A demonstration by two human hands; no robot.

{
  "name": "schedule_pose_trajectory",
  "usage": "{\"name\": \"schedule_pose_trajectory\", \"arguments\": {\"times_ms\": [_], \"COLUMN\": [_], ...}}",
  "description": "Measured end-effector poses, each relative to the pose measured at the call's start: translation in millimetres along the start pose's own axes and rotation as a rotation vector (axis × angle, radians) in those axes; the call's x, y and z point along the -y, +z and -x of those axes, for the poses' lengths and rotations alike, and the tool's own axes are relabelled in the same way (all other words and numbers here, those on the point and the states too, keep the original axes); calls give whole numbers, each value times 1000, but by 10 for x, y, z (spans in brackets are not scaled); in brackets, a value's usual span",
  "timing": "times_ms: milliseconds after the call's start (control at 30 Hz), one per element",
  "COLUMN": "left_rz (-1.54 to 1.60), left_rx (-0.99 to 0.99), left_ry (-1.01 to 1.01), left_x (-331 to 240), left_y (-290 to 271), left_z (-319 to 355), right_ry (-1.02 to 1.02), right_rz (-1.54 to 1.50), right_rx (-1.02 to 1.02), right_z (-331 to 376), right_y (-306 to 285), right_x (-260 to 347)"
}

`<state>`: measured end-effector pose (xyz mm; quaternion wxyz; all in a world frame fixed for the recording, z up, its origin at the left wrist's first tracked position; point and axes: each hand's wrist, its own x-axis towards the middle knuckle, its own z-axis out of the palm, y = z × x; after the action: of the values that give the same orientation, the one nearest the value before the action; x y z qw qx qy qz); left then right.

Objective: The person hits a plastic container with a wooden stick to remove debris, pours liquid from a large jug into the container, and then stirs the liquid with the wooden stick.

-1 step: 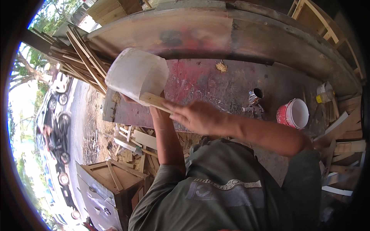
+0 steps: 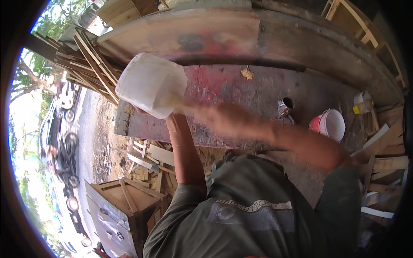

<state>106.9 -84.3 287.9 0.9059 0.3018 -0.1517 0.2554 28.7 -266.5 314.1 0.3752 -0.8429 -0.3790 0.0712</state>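
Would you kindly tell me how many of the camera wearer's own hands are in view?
2: the left hand, mostly hidden behind the translucent white container with a bit showing below it, and the right hand, blurred, holding a pale strip at the container's right.

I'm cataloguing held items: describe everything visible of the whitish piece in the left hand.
The whitish piece is boxy with rounded corners; its broad pale face meets a greyer one on the right. It looks smooth, its material unclear. It is held tilted above the left part of the red-stained table by the left hand, mostly hidden beneath. A motion-blurred stick in the right hand reaches its lower right; contact is unclear.
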Motion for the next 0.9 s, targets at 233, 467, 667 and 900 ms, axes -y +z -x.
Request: {"name": "schedule_pose_trajectory", "arguments": {"times_ms": [233, 467, 667, 900], "left_rz": [-250, 182, 19, 15], "left_rx": [-89, 226, 96, 112], "left_ry": [72, -90, -6, -11], "left_x": [50, 93, 52, 91], "left_y": [173, -180, -95, -175], "left_z": [-43, -66, -87, -128], "right_ry": [-34, -70, 1, 131], "right_rz": [62, 18, 94, -52], "right_rx": [30, -55, 76, 101], "right_z": [-170, -112, -266, -227], "right_y": [-123, 301, -365, -395], "right_x": [-110, 114, -64, -101]}}
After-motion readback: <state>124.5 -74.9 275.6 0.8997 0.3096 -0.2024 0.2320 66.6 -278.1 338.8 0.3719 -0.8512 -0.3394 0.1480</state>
